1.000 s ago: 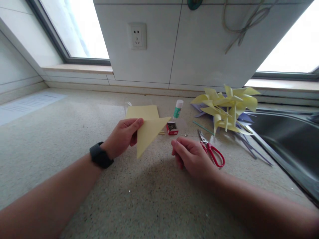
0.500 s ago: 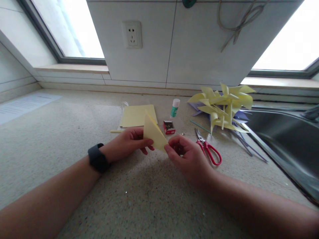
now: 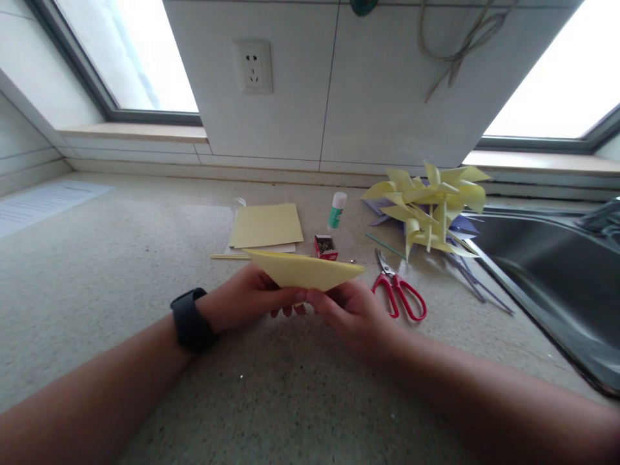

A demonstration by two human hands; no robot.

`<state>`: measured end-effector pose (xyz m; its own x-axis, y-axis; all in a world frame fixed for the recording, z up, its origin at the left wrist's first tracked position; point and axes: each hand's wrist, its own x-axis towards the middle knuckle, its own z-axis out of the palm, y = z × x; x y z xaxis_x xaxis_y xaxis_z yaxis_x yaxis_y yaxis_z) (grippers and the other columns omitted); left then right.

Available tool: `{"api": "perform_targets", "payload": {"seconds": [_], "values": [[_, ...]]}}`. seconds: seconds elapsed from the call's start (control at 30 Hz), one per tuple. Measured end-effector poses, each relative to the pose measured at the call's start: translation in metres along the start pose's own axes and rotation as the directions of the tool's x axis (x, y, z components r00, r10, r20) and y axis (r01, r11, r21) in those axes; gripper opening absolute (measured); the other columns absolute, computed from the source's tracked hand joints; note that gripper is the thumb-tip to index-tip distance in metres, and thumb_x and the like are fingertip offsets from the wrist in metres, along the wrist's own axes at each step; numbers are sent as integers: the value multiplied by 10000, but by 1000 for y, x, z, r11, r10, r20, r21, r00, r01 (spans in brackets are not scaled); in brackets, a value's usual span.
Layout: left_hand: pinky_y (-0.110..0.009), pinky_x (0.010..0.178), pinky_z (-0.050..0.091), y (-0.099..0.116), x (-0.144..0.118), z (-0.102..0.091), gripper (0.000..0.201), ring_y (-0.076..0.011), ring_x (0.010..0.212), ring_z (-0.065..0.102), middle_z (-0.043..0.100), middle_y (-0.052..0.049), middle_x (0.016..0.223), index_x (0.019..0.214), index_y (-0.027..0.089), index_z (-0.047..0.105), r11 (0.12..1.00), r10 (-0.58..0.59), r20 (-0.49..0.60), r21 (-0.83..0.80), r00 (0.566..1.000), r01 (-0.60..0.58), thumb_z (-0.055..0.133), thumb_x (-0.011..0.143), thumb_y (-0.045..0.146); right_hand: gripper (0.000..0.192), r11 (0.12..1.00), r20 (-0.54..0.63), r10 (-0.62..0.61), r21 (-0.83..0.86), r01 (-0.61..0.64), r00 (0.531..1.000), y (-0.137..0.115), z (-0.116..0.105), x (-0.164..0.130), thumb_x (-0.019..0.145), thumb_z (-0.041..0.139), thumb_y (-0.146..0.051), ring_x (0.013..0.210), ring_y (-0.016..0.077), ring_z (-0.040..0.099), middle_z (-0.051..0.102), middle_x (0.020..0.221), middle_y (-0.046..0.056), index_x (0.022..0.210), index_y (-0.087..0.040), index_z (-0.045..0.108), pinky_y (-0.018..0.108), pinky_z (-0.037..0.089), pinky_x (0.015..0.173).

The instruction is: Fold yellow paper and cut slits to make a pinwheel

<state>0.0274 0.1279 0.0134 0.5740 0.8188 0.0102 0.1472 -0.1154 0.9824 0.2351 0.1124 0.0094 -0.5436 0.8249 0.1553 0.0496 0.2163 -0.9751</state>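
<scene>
Head view: your 2 hands, left (image 3: 245, 300) and right (image 3: 353, 313), pinch the folded yellow paper (image 3: 305, 270) together above the counter (image 3: 145, 258).

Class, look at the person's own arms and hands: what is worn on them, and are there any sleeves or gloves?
Both forearms are bare, with no sleeves in view. The left hand and right hand wear no gloves. A plain black wristband, like a smartwatch or fitness band, sits on the left wrist.
</scene>
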Motion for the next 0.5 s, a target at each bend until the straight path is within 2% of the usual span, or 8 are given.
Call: {"api": "perform_targets", "payload": {"seconds": [0.07, 0.13, 0.3, 0.4, 0.5], "values": [[-199, 522, 468, 2, 0, 3, 324, -95, 565, 560, 681, -9, 726, 1088, 163, 712, 1000, -3, 12, -6, 1000, 4, 697, 900, 426, 193, 998, 11, -58, -14, 58, 998, -1, 1, 0, 991, 495, -327, 844, 186, 654, 688, 890, 58, 957, -207, 642, 345, 526, 798], [-191, 513, 456, 2, 0, 3, 306, -95, 569, 560, 672, -5, 726, 1074, 161, 704, 1000, -3, 28, -10, 1000, 3, 682, 911, 420, 202, 994, -11, -90, -64, 89, 996, -2, 2, -1, 981, 496, -312, 797, 175, 640, 673, 824, 42, 883, -211, 640, 321, 515, 748], [-185, 521, 444, -2, 0, -1, 256, -100, 605, 588, 689, -19, 754, 969, 156, 722, 1000, -17, 70, 1, 997, 16, 668, 919, 401, 378, 994, -153, -31, -105, 15, 988, -2, -4, -8, 969, 507, -401, 518, 115, 456, 477, 549, -30, 647, -213, 570, 261, 355, 489], [-181, 504, 425, -3, -1, -4, 262, -95, 581, 573, 688, -22, 725, 919, 150, 729, 999, -32, 63, 3, 997, 32, 670, 916, 405, 426, 992, -230, -20, -127, -9, 973, -3, -9, -11, 963, 508, -437, 476, 101, 396, 450, 520, -35, 610, -205, 560, 261, 294, 451], [-167, 474, 396, -2, -1, -6, 250, -75, 531, 527, 678, -10, 695, 916, 151, 732, 999, -50, 73, 3, 996, 50, 673, 916, 393, 422, 990, -266, -71, -134, 35, 961, -4, -12, -11, 962, 512, -426, 476, 99, 403, 461, 530, -33, 608, -202, 559, 258, 290, 448]]}}
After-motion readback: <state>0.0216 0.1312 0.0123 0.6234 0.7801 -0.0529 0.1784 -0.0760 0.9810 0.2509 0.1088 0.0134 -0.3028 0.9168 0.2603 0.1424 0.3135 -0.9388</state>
